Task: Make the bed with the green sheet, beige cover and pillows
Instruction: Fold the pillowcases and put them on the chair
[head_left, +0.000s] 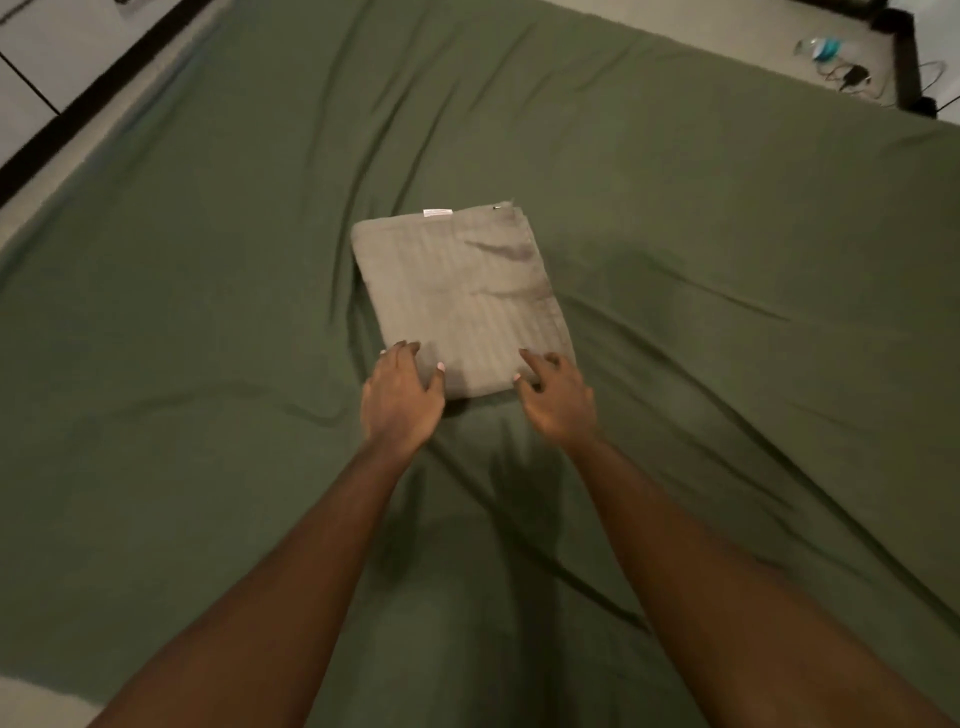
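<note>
Both hands are down at the near edge of the folded cover. The left hand (401, 396) lies over its near left corner, fingers loosely spread and only slightly bent, fingertips and thumb resting on top of the cloth rather than closed round it. The right hand (558, 399) is at the near right corner. Its forefinger is stretched out along the top of the fabric and its thumb is at the edge, while the other fingers bend over the side (it is a bit blurred, so I cannot tell whether it has pinched a layer or merely touches). Both bare forearms reach in from the foot of the picture.

The beige cover (462, 296) is still a tight folded rectangle, faintly striped, lying flat near the middle of the bed and turned a little askew. A small white label (437, 212) sticks out at its far edge.

Under it the green sheet (727, 312) is spread over the whole mattress, with long creases running away from the cover and towards the corners.

Along the left runs the dark bed frame (78, 106), with pale floor beyond it. At the far right corner, on the floor past the bed, sit a clear plastic bottle (820, 49) and a dark charger (854, 78) with its tangled cable.
</note>
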